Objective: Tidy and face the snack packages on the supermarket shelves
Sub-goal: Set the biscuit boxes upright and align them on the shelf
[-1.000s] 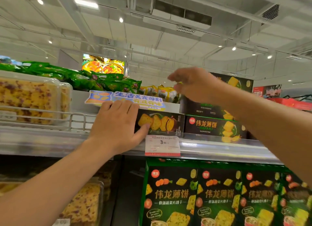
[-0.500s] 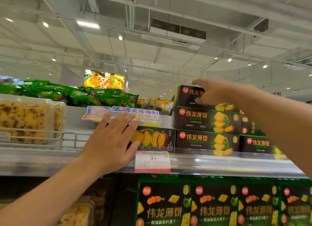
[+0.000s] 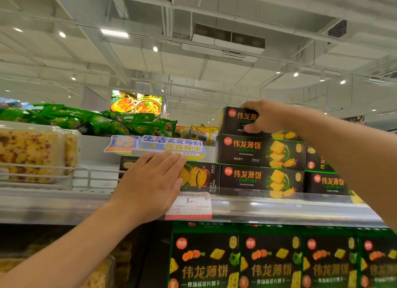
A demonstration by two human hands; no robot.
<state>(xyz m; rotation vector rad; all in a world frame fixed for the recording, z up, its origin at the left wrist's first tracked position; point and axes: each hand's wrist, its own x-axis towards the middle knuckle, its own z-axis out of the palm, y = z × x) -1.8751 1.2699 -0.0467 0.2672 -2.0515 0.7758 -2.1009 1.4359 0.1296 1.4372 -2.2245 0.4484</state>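
Black biscuit boxes with yellow lettering are stacked three high on the upper shelf (image 3: 279, 210). My right hand (image 3: 265, 116) grips the top box (image 3: 233, 121) of the stack, fingers over its top edge and thumb on its front. My left hand (image 3: 150, 184) lies flat with straight fingers against the front of a single low box (image 3: 202, 177) at the left of the stack. Two more stacked boxes (image 3: 257, 152) sit under the top one.
Clear tubs of yellow cake (image 3: 32, 152) stand behind a wire rail at left. Green bags (image 3: 96, 122) lie on top behind a blue sign (image 3: 167, 144). A price tag (image 3: 189, 206) hangs on the shelf edge. Taller green-black boxes (image 3: 264, 259) fill the shelf below.
My right hand has closed round the top box of the stack, where it only touched it before. The left hand stays flat on the low box. The camera tilted up slightly.
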